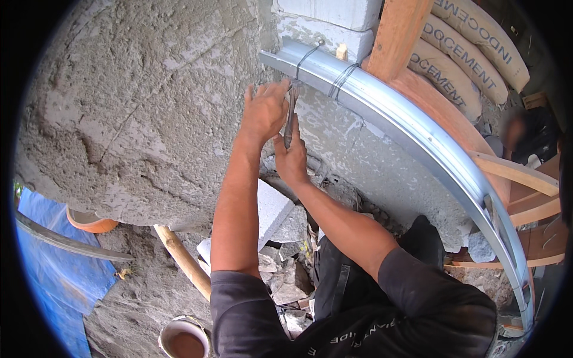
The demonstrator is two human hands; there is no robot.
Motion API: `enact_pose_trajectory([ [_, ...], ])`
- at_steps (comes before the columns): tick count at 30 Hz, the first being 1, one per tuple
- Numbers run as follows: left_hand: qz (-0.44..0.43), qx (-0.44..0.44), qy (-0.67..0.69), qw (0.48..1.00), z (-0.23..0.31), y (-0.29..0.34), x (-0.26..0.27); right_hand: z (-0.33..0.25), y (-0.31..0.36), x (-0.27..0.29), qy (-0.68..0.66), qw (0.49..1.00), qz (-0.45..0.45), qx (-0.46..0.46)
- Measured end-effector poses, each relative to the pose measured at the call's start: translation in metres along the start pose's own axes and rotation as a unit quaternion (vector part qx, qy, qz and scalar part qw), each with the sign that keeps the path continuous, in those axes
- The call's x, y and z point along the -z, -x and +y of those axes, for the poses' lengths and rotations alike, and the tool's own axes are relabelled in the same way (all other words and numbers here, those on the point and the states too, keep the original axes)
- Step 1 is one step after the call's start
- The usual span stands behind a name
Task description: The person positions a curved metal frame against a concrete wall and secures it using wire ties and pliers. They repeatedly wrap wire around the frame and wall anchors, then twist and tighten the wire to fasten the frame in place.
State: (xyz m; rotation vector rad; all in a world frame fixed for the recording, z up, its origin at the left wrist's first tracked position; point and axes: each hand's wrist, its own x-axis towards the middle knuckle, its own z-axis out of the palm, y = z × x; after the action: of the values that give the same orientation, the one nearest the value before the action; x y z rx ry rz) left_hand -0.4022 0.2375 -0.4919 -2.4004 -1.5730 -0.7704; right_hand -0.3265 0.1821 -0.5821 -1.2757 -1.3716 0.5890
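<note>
A thin dark tie wire (307, 59) loops round the far left end of a shiny metal channel (382, 89). Just under that loop, my right hand (290, 156) is closed round the handles of a pair of metal pincers (290, 119), whose head points up at the channel's lower edge. Close beside the pincers' head is my left hand (265, 110), its outer fingers raised and apart near the rough wall. Its inner fingers come together at the wire's lower end; what they pinch is hidden. Further right, several turns of wire (343, 80) bind the channel.
A rough cement wall (137, 101) fills the left. Timber formwork (400, 39) and stacked sacks (459, 59) stand far right, with another person (534, 137) nearby. Rubble and a white block (271, 209) lie below my hands. A bucket (185, 340) sits near the bottom.
</note>
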Motion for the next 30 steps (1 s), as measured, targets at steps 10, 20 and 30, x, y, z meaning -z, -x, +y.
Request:
enact_pose_trajectory([
  [10,-0.074,0.231,0.596,0.766,-0.027,0.036,0.002,-0.011,-0.012,0.028,-0.3,0.903,-0.196,-0.236],
  [20,-0.136,0.195,0.752,0.615,0.003,0.049,-0.053,0.018,-0.033,0.067,-0.328,0.839,-0.36,-0.244],
  [30,-0.155,0.302,0.79,0.511,0.003,0.066,-0.07,0.029,-0.034,0.061,-0.419,0.745,-0.429,-0.293],
])
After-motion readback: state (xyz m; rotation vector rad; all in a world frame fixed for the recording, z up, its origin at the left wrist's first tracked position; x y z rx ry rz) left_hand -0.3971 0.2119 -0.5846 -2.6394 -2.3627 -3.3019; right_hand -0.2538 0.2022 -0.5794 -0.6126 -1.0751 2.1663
